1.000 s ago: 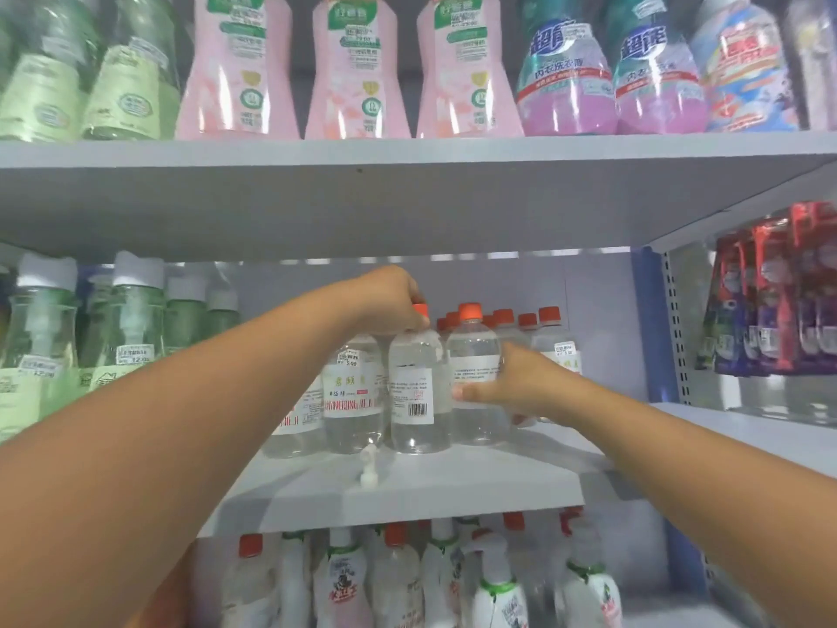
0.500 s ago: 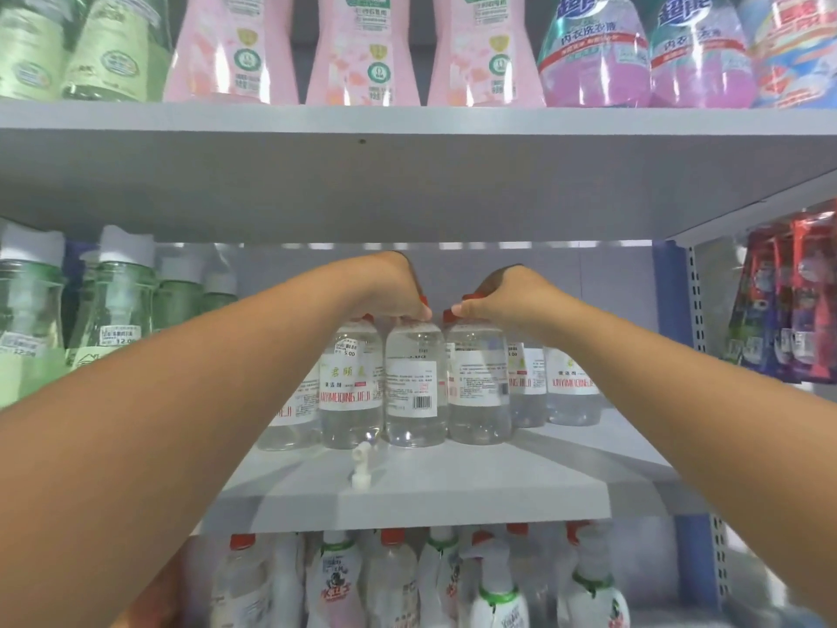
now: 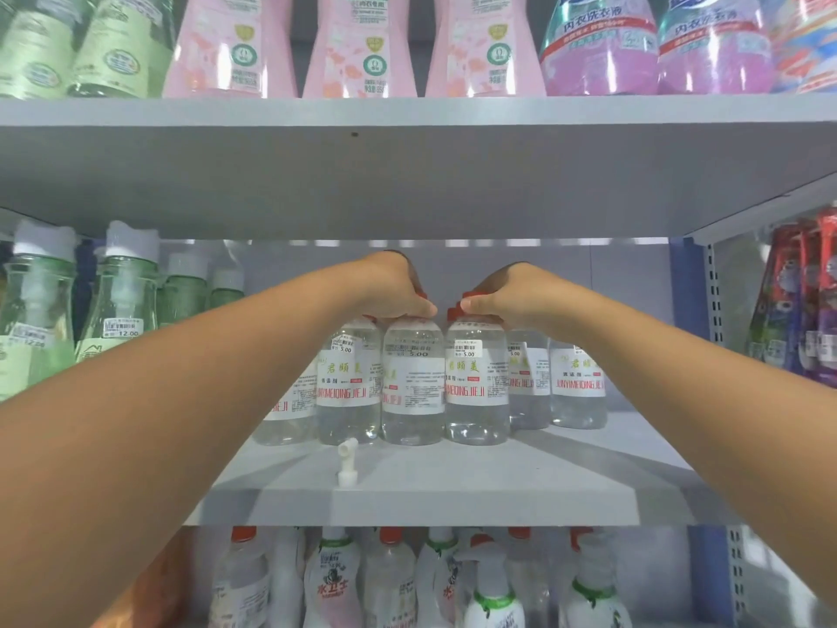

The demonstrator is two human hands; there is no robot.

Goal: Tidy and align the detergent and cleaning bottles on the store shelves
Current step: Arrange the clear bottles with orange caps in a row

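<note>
Both hands now gripping red caps at frame centre: left hand (image 3: 398, 287) pinching 1 clear plastic labelled bottle (image 3: 413, 378), right hand (image 3: 507, 294), moved up from bottle side 1 s ago, pinching its neighbour (image 3: 476, 378). Grey middle shelf (image 3: 453, 496); front-row aligning likely under way.

Soft, even light; wide-angle bending at the edges, slight blur, dim lower shelf (image 3: 407, 509).

Clear bottles (image 3: 412, 383) stand in a row on the middle shelf (image 3: 453, 496). A loose nozzle (image 3: 346, 462) lies before them. Pump bottles (image 3: 122, 301) stand left; pouches (image 3: 797, 305) hang right.
</note>
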